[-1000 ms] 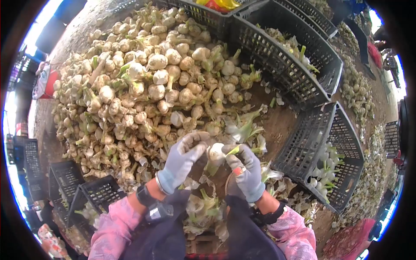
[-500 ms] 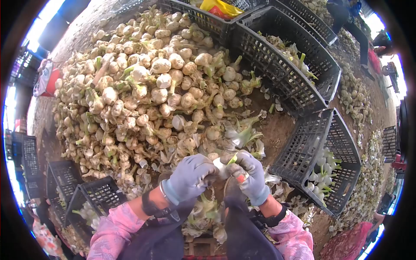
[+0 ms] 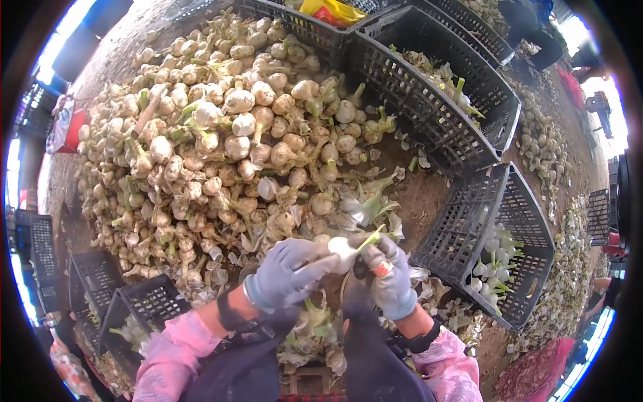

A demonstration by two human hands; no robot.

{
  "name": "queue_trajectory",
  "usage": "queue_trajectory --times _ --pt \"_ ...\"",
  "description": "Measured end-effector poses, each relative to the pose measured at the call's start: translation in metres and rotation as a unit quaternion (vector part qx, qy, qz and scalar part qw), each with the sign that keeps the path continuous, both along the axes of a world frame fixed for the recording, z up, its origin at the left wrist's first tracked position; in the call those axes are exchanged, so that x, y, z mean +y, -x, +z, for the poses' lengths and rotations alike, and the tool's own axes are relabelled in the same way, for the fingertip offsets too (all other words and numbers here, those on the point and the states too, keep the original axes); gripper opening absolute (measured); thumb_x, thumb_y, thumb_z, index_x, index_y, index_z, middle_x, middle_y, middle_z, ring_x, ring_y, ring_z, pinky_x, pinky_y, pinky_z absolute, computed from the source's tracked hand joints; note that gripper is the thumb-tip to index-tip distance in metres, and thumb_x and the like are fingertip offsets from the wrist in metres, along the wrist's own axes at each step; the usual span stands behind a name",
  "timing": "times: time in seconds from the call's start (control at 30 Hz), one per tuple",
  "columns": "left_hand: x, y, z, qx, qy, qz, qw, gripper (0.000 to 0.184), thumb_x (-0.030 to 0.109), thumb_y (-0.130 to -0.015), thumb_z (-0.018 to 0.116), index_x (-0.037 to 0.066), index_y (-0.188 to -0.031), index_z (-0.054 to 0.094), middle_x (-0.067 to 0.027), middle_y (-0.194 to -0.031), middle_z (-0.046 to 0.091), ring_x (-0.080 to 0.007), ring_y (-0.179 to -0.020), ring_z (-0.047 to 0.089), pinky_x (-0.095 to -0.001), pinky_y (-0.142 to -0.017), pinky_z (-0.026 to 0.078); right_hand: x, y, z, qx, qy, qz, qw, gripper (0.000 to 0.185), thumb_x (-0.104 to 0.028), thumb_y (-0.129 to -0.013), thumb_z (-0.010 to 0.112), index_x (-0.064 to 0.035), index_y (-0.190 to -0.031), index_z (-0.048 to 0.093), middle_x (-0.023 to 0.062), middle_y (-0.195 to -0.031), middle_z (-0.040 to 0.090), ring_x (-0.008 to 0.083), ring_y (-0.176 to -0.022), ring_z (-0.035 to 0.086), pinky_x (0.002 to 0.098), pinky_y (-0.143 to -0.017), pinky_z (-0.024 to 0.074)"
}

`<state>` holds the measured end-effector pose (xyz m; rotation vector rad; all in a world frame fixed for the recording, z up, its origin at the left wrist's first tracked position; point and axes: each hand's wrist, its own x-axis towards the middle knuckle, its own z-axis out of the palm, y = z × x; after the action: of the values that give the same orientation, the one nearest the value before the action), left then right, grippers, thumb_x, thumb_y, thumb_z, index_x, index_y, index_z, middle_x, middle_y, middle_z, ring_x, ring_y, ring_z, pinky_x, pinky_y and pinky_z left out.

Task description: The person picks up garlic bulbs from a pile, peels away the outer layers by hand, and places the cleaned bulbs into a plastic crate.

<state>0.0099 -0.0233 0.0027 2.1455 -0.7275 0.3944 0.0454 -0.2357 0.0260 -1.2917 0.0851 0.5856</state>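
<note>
A peeled white garlic bulb [image 3: 342,250] with a short green stem is between my hands, above my lap. My right hand [image 3: 390,276], in a grey glove with an orange-red patch on one finger, is closed around the stem end. From the other side, my gloved left hand [image 3: 293,269] presses its fingers against the bulb. Right in front lies a large heap of unpeeled garlic [image 3: 201,154], with dirt and dry skins on it. Loose peelings [image 3: 311,335] lie between my knees.
A black crate [image 3: 462,224] at right holds peeled garlic bulbs [image 3: 492,268]. Another black crate [image 3: 429,100] behind it contains garlic and stalks. Black crates [image 3: 151,301] stand at lower left. A red bucket [image 3: 74,130] is at far left. Other people are at upper right.
The bulb shows more fully between my hands, its green stem pointing up and right. My left fingers have straightened along it. The whole view has shifted slightly.
</note>
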Motion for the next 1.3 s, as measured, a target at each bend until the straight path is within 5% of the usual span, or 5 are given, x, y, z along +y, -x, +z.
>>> queue_trajectory --times 0.33,0.43,0.57,0.8,1.3 --pt "0.038 0.011 -0.028 0.139 0.005 0.176 0.974 0.008 0.008 -0.076 0.07 0.007 -0.081 0.063 -0.0069 -0.072 0.06 -0.025 -0.061 0.06 -0.0332 -0.054 0.047 -0.09 -0.029 -0.023 0.05 -0.552 -0.135 0.821 0.035 -0.039 -0.097 0.053 -0.0114 -0.118 0.062 -0.0022 -0.081 0.063 0.0075 -0.061 0.057 0.0244 -0.054 0.0474" --pt "0.041 0.017 -0.033 0.151 0.0 0.211 0.966 0.007 0.008 -0.078 0.07 0.007 -0.08 0.063 -0.0073 -0.07 0.059 -0.0273 -0.06 0.059 -0.0346 -0.053 0.046 -0.047 -0.023 -0.07 0.031 0.04 -0.002 0.999 0.034 -0.035 -0.092 0.062 -0.0154 -0.12 0.062 0.0063 -0.087 0.067 0.0151 -0.071 0.065 0.0293 -0.062 0.0514" --pt "0.022 0.02 -0.034 0.188 -0.04 0.285 0.939 0.009 0.01 -0.079 0.067 0.003 -0.086 0.066 -0.0116 -0.088 0.064 -0.0293 -0.081 0.064 -0.034 -0.072 0.051 0.025 -0.007 -0.141 -0.43 0.503 0.286 0.693 0.043 -0.02 -0.082 0.066 -0.0155 -0.125 0.059 0.0162 -0.106 0.064 0.0311 -0.097 0.062 0.0416 -0.085 0.0495" --pt "0.041 0.029 -0.052 0.356 0.007 0.101 0.929 0.072 0.031 -0.08 0.073 0.008 -0.141 0.041 -0.019 -0.138 0.044 -0.0344 -0.127 0.046 -0.0412 -0.107 0.038 0.013 -0.016 -0.122 0.122 0.008 0.088 0.989 0.035 -0.021 -0.094 0.059 -0.0045 -0.125 0.053 0.01 -0.109 0.065 0.0212 -0.095 0.066 0.0327 -0.081 0.054" --pt "-0.006 0.018 -0.012 0.264 0.173 0.2 0.928 0.072 0.009 -0.065 0.086 0.005 -0.13 0.054 -0.0108 -0.12 0.06 -0.0236 -0.11 0.059 -0.0333 -0.094 0.047 0.043 0.015 -0.043 0.143 -0.177 0.024 0.973 0.032 -0.01 -0.092 0.065 -0.0003 -0.119 0.052 0.0106 -0.109 0.063 0.0155 -0.091 0.064 0.0296 -0.078 0.0563"
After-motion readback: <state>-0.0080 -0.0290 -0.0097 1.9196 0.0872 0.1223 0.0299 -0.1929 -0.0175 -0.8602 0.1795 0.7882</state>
